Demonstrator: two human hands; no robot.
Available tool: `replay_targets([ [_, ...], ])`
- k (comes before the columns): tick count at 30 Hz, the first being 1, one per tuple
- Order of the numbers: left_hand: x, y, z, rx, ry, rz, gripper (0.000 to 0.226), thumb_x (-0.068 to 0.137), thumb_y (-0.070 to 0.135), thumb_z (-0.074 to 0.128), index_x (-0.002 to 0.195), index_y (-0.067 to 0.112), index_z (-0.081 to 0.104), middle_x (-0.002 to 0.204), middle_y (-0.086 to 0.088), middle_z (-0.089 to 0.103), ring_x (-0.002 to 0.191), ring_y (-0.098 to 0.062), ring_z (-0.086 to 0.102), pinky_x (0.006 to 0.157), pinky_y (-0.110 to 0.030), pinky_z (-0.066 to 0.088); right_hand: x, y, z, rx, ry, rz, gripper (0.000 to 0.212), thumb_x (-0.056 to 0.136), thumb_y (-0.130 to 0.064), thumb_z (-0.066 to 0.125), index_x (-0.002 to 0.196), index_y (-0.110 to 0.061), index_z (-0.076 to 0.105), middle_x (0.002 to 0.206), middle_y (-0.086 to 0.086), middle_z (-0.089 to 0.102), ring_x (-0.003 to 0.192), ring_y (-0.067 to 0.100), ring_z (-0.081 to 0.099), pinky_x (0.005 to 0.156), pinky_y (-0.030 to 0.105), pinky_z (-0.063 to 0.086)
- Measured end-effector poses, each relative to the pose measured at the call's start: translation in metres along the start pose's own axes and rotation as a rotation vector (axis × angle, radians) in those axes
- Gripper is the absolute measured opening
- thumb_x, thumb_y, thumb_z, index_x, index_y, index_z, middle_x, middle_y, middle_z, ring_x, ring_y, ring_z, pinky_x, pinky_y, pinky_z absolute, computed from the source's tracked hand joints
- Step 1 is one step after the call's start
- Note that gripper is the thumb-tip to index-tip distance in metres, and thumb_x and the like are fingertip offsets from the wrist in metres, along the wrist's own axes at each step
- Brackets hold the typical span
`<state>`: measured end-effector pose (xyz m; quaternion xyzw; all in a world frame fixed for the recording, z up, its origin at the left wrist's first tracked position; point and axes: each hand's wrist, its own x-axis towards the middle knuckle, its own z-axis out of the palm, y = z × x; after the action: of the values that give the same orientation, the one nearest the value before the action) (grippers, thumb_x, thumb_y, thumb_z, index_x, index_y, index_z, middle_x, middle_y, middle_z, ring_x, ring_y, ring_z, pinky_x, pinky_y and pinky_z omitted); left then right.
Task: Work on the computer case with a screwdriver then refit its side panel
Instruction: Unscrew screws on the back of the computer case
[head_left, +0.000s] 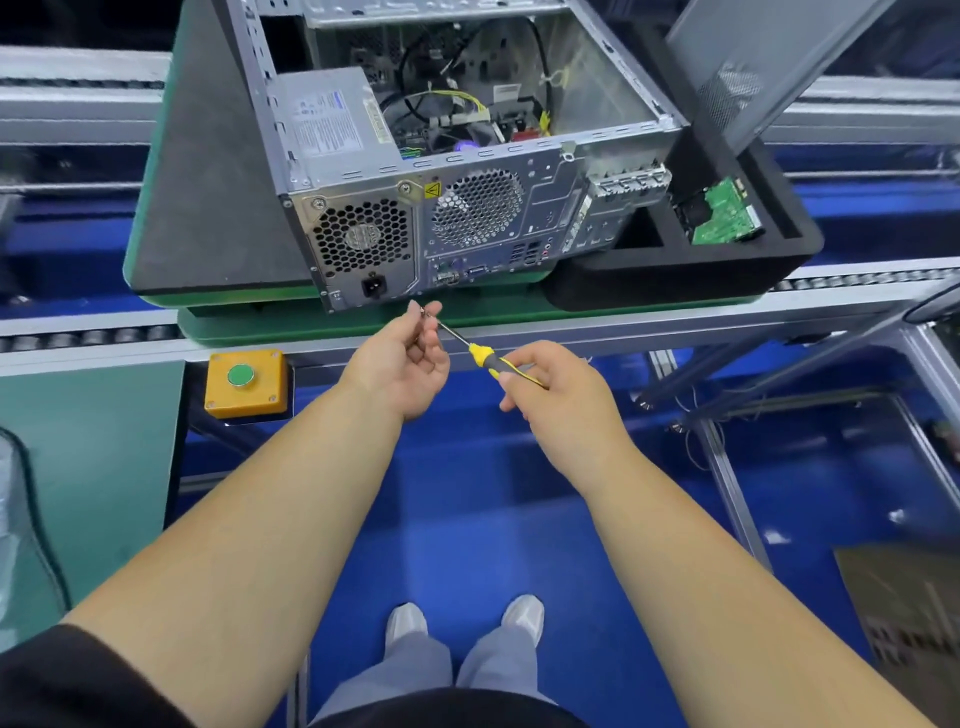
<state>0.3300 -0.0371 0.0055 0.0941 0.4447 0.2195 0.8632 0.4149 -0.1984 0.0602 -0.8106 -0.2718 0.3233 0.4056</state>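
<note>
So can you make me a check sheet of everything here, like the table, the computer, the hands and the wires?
Surface: green pallet on a roller conveyor.
Job's things: computer case open on top; side panel leans beside it; screwdriver.
Clutter: black foam tray holding a green circuit board.
Grippers: left hand pinches the screwdriver tip; right hand grips its handle.
Cables: black and yellow wires inside the case.
Surroundings: yellow box with green button; blue floor.
</note>
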Motion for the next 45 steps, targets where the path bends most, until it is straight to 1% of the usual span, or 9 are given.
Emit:
replay_targets([
  [5, 0.004, -0.001, 0.002, -0.014, -0.006, -0.006, 0.032, 0.093, 0.03, 0.064, 0.073, 0.01, 0.08, 0.063, 0.008, 0.063, 0.049, -0.002, 0.055, 0.054, -0.015, 0.045, 0.002, 0.0, 0.0, -0.01, 0.02, -0.006, 0.006, 0.09, -0.033, 0.056, 0.088, -0.035, 0.061, 0.076, -0.008, 0.069, 0.049, 0.0, 0.046, 0.05, 0.026, 0.037],
  [10, 0.006, -0.004, 0.001, -0.006, 0.013, -0.023, 0.03, 0.091, 0.031, 0.065, 0.074, 0.012, 0.081, 0.061, 0.01, 0.06, 0.049, -0.002, 0.053, 0.057, -0.015, 0.043, 0.004, 0.002, -0.003, -0.062, 0.018, -0.021, 0.005, 0.091, -0.033, 0.056, 0.089, -0.036, 0.06, 0.077, -0.006, 0.067, 0.053, 0.0, 0.048, 0.048, 0.024, 0.038],
  [17, 0.005, -0.009, 0.002, -0.012, 0.022, -0.026, 0.031, 0.092, 0.032, 0.065, 0.075, 0.012, 0.081, 0.061, 0.009, 0.058, 0.051, -0.002, 0.051, 0.059, -0.015, 0.042, 0.004, 0.004, -0.001, -0.092, 0.014, -0.025, 0.004, 0.092, -0.033, 0.055, 0.092, -0.033, 0.059, 0.083, -0.002, 0.067, 0.061, 0.011, 0.05, 0.051, 0.03, 0.04],
  [22, 0.004, -0.013, 0.006, -0.056, 0.043, 0.006, 0.021, 0.094, 0.029, 0.063, 0.09, 0.012, 0.075, 0.059, 0.008, 0.059, 0.049, -0.002, 0.052, 0.058, -0.014, 0.042, 0.003, 0.003, 0.005, -0.041, 0.017, 0.009, 0.006, 0.093, -0.034, 0.054, 0.088, -0.034, 0.058, 0.077, -0.005, 0.069, 0.051, 0.002, 0.045, 0.048, 0.026, 0.037],
  [25, 0.004, -0.013, 0.008, -0.063, 0.044, 0.024, 0.02, 0.094, 0.028, 0.062, 0.093, 0.012, 0.074, 0.059, 0.008, 0.059, 0.05, -0.002, 0.052, 0.057, -0.015, 0.042, 0.003, 0.003, 0.01, -0.025, -0.031, 0.042, 0.008, 0.096, -0.036, 0.053, 0.089, -0.033, 0.056, 0.075, -0.007, 0.07, 0.047, 0.002, 0.043, 0.052, 0.028, 0.038],
  [34, 0.007, -0.006, 0.006, 0.123, 0.057, 0.07, 0.022, 0.089, 0.028, 0.069, 0.075, 0.015, 0.079, 0.057, 0.01, 0.057, 0.047, -0.001, 0.052, 0.05, -0.015, 0.045, 0.008, 0.009, 0.023, -0.033, -0.095, 0.106, 0.019, 0.101, -0.033, 0.04, 0.091, -0.027, 0.055, 0.078, -0.006, 0.067, 0.042, 0.002, 0.04, 0.04, 0.018, 0.034],
  [36, 0.008, -0.008, 0.005, 0.147, 0.061, 0.085, 0.023, 0.089, 0.029, 0.069, 0.072, 0.016, 0.079, 0.055, 0.01, 0.056, 0.045, -0.002, 0.051, 0.049, -0.015, 0.045, 0.01, 0.01, 0.032, 0.003, -0.108, 0.12, 0.019, 0.1, -0.039, 0.045, 0.093, -0.026, 0.056, 0.077, -0.008, 0.064, 0.045, 0.001, 0.042, 0.045, 0.019, 0.035],
  [39, 0.011, -0.006, 0.004, 0.157, 0.098, 0.118, 0.018, 0.09, 0.03, 0.068, 0.081, 0.016, 0.077, 0.053, 0.011, 0.054, 0.043, -0.001, 0.049, 0.048, -0.014, 0.044, 0.014, 0.01, 0.047, 0.132, -0.127, 0.164, 0.019, 0.099, -0.039, 0.049, 0.097, -0.023, 0.059, 0.073, -0.007, 0.062, 0.055, 0.011, 0.041, 0.057, 0.031, 0.036],
  [45, 0.017, 0.005, -0.006, 0.154, 0.101, 0.154, 0.02, 0.093, 0.027, 0.064, 0.083, 0.015, 0.077, 0.055, 0.009, 0.056, 0.045, -0.002, 0.05, 0.049, -0.015, 0.045, 0.021, 0.011, 0.064, 0.218, -0.124, 0.186, 0.022, 0.098, -0.041, 0.049, 0.096, -0.023, 0.062, 0.063, -0.011, 0.057, 0.057, 0.012, 0.042, 0.057, 0.032, 0.038],
])
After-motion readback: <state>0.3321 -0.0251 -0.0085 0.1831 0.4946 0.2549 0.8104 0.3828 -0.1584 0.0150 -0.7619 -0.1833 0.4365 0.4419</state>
